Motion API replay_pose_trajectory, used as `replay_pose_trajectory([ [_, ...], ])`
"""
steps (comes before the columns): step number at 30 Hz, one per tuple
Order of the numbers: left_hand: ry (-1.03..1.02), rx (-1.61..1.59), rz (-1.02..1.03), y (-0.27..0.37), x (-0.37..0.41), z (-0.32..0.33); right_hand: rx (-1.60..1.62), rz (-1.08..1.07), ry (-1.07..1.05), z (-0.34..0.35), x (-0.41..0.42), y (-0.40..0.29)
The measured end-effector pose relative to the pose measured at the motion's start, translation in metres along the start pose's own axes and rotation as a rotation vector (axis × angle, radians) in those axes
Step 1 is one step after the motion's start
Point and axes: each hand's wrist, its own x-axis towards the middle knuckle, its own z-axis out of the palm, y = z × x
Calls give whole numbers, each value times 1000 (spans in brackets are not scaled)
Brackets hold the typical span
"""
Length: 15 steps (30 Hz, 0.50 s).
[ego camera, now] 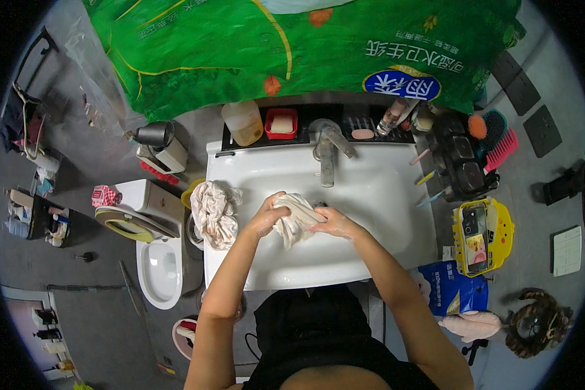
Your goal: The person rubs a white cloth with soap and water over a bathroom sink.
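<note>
A wet, cream-coloured cloth [295, 219] is stretched between both hands over the basin of a white sink [395, 234]. My left hand [269, 214] grips its left side, the thumb lying over the fabric. On the other side, my right hand [335, 223] pinches the cloth between thumb and fingers, with what looks like suds on the skin. The metal faucet [327, 161] stands just beyond the cloth, and the drain is partly hidden behind it. A crumpled heap of pale patterned fabric [214, 214] rests on the sink's left rim.
Behind the basin, a black ledge holds a bottle [243, 124], a red soap dish [281, 132] and a pink soap bar [362, 134]. Black holders [460, 163] with brushes and a yellow basket [504, 239] with a phone are at right. A toilet [161, 273] stands left. A green package [214, 53] hangs across the top.
</note>
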Motion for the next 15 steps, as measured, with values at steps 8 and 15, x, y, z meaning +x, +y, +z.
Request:
replay_pose_trajectory([
  [8,324,451,526,-20,-1,16,1108,-8,496,43,15,14],
  [15,401,1156,875,-51,-17,82,1380,140,502,59,20,-4],
])
